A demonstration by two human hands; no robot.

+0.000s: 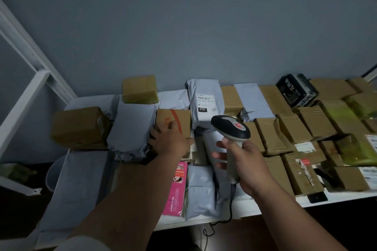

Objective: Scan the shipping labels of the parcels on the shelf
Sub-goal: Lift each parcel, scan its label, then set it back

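My right hand [247, 166] grips the handle of a grey and black barcode scanner [231, 128], whose head points toward a grey mailer bag [206, 104] with a white shipping label [206, 105] facing up. My left hand [171, 140] rests with spread fingers on a brown cardboard box with red print [179, 117], just left of the scanner. The scanner's black cable [229, 210] hangs down over the shelf's front edge.
Many brown boxes [293, 128] and grey mailer bags [130, 128] cover the white shelf [271, 202]. A pink packet [176, 189] lies near the front. A black printed box [296, 89] stands at the back right. White shelf posts [26, 95] rise at left, by a grey wall.
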